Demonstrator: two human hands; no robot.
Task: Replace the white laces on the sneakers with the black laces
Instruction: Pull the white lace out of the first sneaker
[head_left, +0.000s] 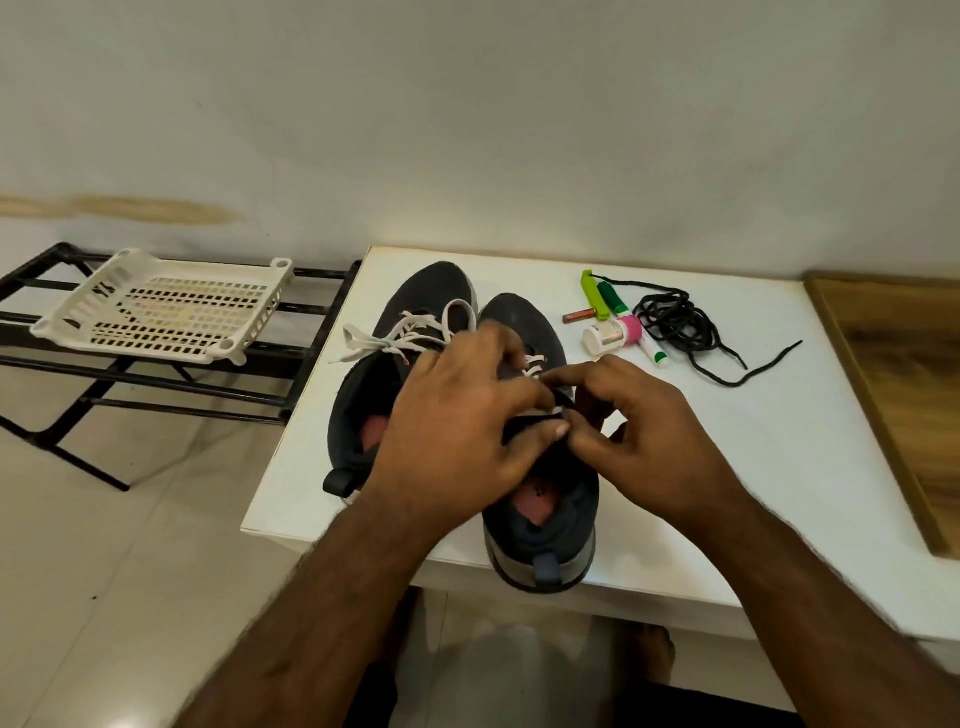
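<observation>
Grip on dark sneaker's (540, 499) white lace (535, 366)

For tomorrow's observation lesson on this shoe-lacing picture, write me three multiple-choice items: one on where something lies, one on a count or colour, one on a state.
1. Where do the black laces lie?
A. on the white table, right of the sneakers
B. in the white basket
C. on the floor

2. How many sneakers stand on the table?
A. one
B. two
C. three

3. What state is the left sneaker's white lace in?
A. removed
B. swapped for black
C. still threaded through the shoe

Answers:
1 A: the black tangle sits on the tabletop beside the small bottle and tubes.
2 B: the left sneaker and the right sneaker stand side by side.
3 C: white loops cross its front, while the left hand and the right hand pinch at the right sneaker's lacing.
</observation>
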